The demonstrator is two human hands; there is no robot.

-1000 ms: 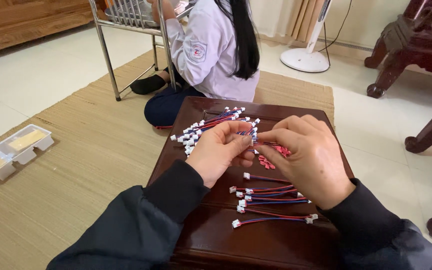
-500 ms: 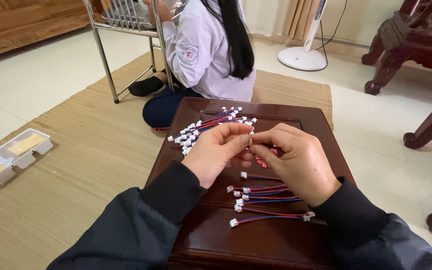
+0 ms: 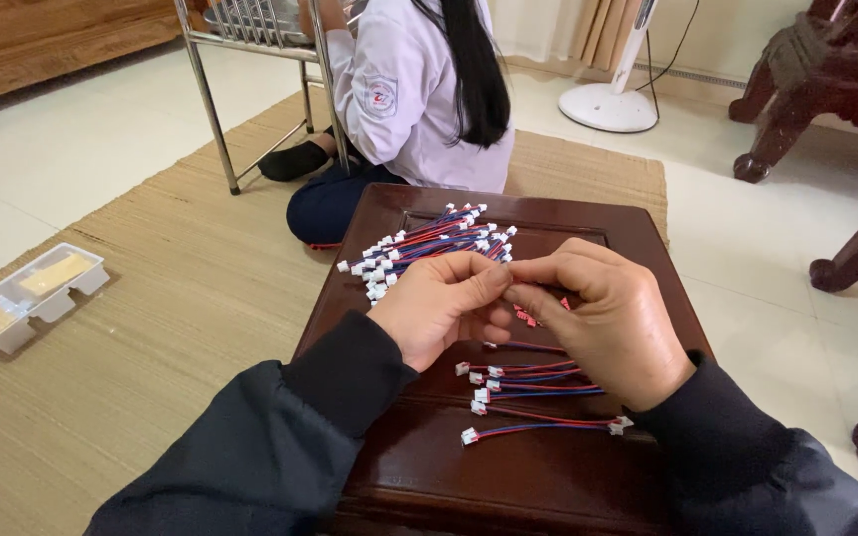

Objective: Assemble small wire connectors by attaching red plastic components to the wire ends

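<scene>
So, both hands pinching one small wire lead: left hand (image 3: 439,313) + right hand (image 3: 603,323) | big pile (image 3: 429,243) untouched | few finished leads (image 3: 533,392) near me, I guess

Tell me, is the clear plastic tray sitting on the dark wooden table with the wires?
No, the clear plastic tray lies on the woven mat to the left, apart from the dark wooden table.

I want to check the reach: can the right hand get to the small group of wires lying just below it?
Probably yes. The right hand is directly above the small group of wires on the dark wooden table, and nothing lies between them. However, its fingers are now pinched together with the left hand.
</scene>
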